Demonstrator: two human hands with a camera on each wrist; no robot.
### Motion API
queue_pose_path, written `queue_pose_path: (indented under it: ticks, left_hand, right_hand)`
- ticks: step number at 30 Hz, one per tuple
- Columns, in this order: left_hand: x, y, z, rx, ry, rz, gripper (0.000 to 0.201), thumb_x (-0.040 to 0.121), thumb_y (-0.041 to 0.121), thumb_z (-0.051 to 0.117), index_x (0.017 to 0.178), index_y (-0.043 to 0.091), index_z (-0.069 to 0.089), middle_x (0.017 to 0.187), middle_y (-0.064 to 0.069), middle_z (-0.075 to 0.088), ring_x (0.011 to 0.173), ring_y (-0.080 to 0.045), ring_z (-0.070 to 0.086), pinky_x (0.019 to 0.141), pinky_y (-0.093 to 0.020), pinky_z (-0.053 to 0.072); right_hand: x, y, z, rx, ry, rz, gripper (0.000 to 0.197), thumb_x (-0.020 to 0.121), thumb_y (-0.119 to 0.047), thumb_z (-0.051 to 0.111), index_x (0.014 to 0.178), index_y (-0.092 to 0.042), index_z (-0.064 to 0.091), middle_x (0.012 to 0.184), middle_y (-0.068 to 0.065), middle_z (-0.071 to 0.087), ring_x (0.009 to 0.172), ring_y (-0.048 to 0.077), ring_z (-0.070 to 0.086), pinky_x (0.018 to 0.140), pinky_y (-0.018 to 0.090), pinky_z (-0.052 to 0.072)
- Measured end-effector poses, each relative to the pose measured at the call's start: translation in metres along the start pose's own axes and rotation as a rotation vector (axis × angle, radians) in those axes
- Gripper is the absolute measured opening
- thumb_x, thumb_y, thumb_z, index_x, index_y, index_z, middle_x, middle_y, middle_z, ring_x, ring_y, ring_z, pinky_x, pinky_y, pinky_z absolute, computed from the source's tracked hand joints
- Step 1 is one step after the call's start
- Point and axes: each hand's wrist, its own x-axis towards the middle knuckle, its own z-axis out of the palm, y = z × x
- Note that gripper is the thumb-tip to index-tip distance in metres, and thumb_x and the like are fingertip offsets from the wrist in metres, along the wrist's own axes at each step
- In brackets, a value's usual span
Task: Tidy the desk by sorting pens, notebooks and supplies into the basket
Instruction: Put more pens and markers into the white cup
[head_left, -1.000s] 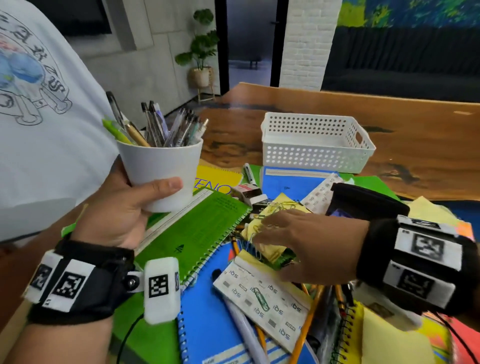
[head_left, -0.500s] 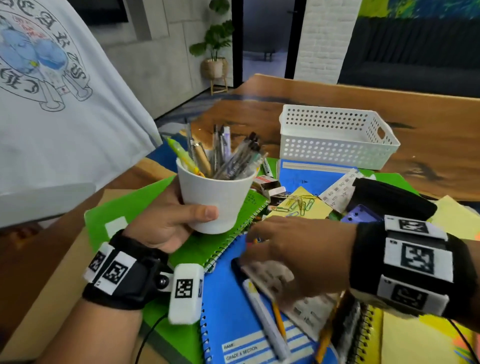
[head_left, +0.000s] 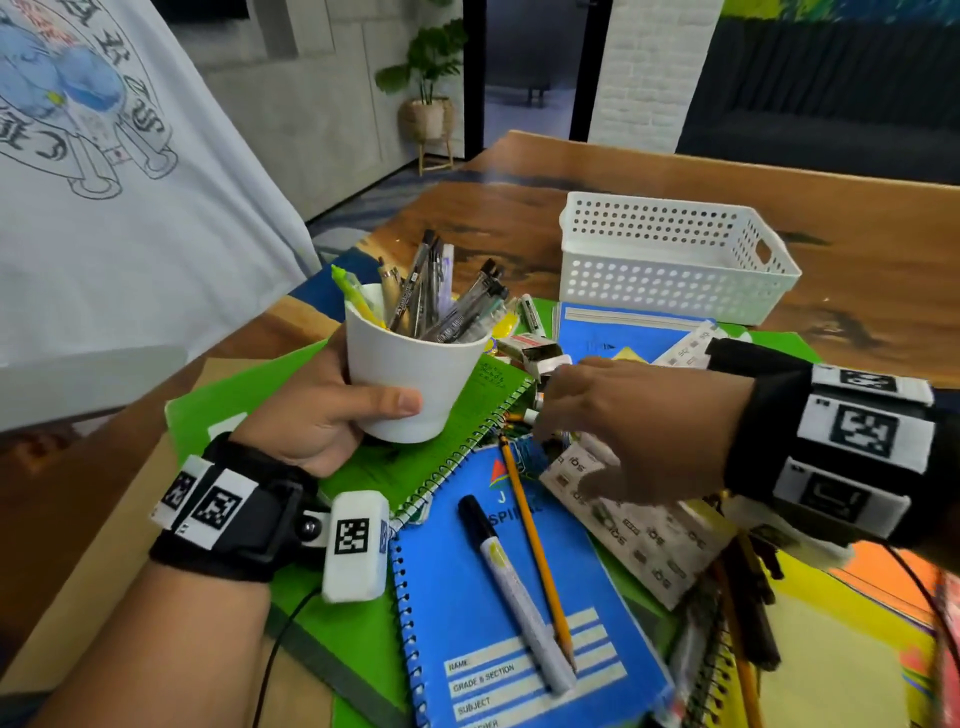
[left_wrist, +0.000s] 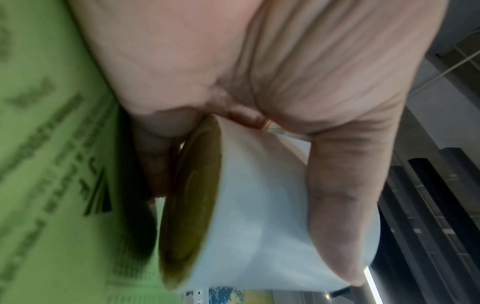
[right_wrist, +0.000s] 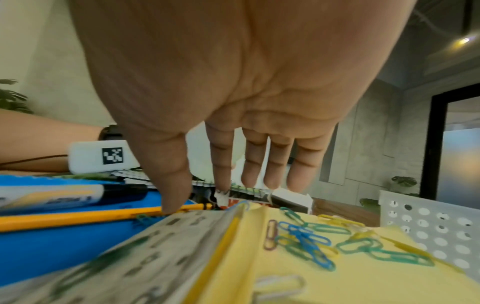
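My left hand (head_left: 332, 415) grips a white cup (head_left: 410, 379) full of pens and markers (head_left: 441, 296), held just above a green spiral notebook (head_left: 457, 431). The left wrist view shows my thumb (left_wrist: 345, 216) across the cup's wall (left_wrist: 259, 236). My right hand (head_left: 623, 421) hovers over the clutter with straight, spread fingers (right_wrist: 259, 160); the thumb tip (right_wrist: 174, 197) touches a yellow pencil (right_wrist: 78, 218). On a blue notebook (head_left: 493, 597) lie that pencil (head_left: 535, 551) and a grey marker (head_left: 514, 587). The white perforated basket (head_left: 670, 260) stands behind, with nothing seen inside.
Coloured paper clips (right_wrist: 311, 240) lie loose on a yellow pad (right_wrist: 337, 277). A printed packet (head_left: 639, 525), an eraser box (head_left: 530, 348), more notebooks and pencils (head_left: 743, 613) crowd the right. Another person in a white T-shirt (head_left: 119, 197) stands at the left. Bare wooden table (head_left: 857, 234) surrounds the basket.
My left hand lowered the cup toward the green notebook. My right hand drew back from the yellow pad and packet, uncovering the marker and pencil on the blue notebook.
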Motion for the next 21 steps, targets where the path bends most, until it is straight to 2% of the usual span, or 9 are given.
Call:
queue_pose_path:
  ticks: [2,4,6,9,12,15,19,21]
  left_hand:
    - [0.001,0.000,0.000,-0.015,0.007,0.007,0.114,0.046,0.020,0.098,0.144,0.002,0.043,0.136,-0.029,0.055,0.126,-0.047,0.053,0.106,-0.063,0.040]
    - [0.002,-0.002,-0.003,-0.029,-0.008,0.006,0.114,0.047,0.019,0.099,0.144,0.002,0.042,0.137,-0.031,0.054,0.127,-0.048,0.051,0.107,-0.067,0.037]
    - [0.004,-0.004,-0.007,-0.029,-0.027,0.002,0.115,0.047,0.019,0.099,0.145,0.003,0.041,0.137,-0.030,0.053,0.128,-0.048,0.051,0.108,-0.068,0.035]
    - [0.008,-0.007,-0.013,-0.006,-0.025,0.013,0.116,0.043,0.021,0.100,0.144,0.007,0.044,0.135,-0.027,0.057,0.125,-0.046,0.054,0.106,-0.065,0.039]
    - [0.010,-0.012,-0.021,-0.001,-0.017,0.027,0.113,0.041,0.017,0.098,0.142,0.010,0.047,0.133,-0.025,0.060,0.121,-0.043,0.059,0.100,-0.059,0.047]
    - [0.012,-0.013,-0.022,0.011,-0.029,0.041,0.119,0.036,0.023,0.101,0.142,0.011,0.048,0.131,-0.023,0.062,0.119,-0.041,0.060,0.098,-0.053,0.051]
    - [0.012,-0.015,-0.021,0.016,-0.047,0.045,0.113,0.039,0.018,0.100,0.140,0.009,0.050,0.131,-0.021,0.063,0.118,-0.037,0.062,0.094,-0.047,0.054]
    - [0.012,-0.014,-0.021,0.001,-0.063,0.054,0.087,0.053,-0.001,0.087,0.134,0.013,0.058,0.129,-0.021,0.064,0.116,-0.036,0.064,0.093,-0.047,0.055]
  right_hand:
    - [0.006,0.008,-0.002,-0.024,0.016,0.088,0.059,0.085,-0.054,0.067,0.138,-0.041,0.045,0.138,-0.008,0.039,0.127,0.019,0.041,0.097,0.045,0.050]
    - [0.010,0.018,-0.003,-0.058,-0.036,0.190,0.066,0.085,-0.060,0.065,0.144,-0.040,0.040,0.144,-0.006,0.036,0.131,0.023,0.041,0.097,0.046,0.051]
    - [0.012,0.028,-0.003,-0.010,-0.108,0.253,0.071,0.082,-0.064,0.066,0.144,-0.042,0.040,0.144,-0.004,0.041,0.127,0.024,0.050,0.097,0.047,0.051]
    - [0.008,0.036,-0.001,0.097,-0.128,0.256,0.070,0.079,-0.065,0.070,0.140,-0.045,0.042,0.140,-0.007,0.046,0.120,0.021,0.054,0.096,0.044,0.050]
    - [0.002,0.042,0.004,0.086,-0.114,0.229,0.071,0.079,-0.067,0.069,0.141,-0.045,0.040,0.142,-0.011,0.044,0.126,0.019,0.048,0.098,0.043,0.048]
    - [-0.005,0.045,0.008,0.114,-0.086,0.176,0.072,0.081,-0.066,0.067,0.144,-0.045,0.039,0.147,-0.017,0.042,0.131,0.015,0.043,0.105,0.042,0.044]
    - [-0.024,0.052,0.002,0.289,-0.052,0.155,0.062,0.087,-0.054,0.069,0.142,-0.049,0.042,0.149,-0.024,0.040,0.133,0.006,0.046,0.111,0.035,0.040]
    - [-0.036,0.067,-0.004,0.300,0.049,0.224,0.058,0.090,-0.040,0.070,0.140,-0.049,0.043,0.149,-0.022,0.039,0.132,0.007,0.046,0.110,0.031,0.039]
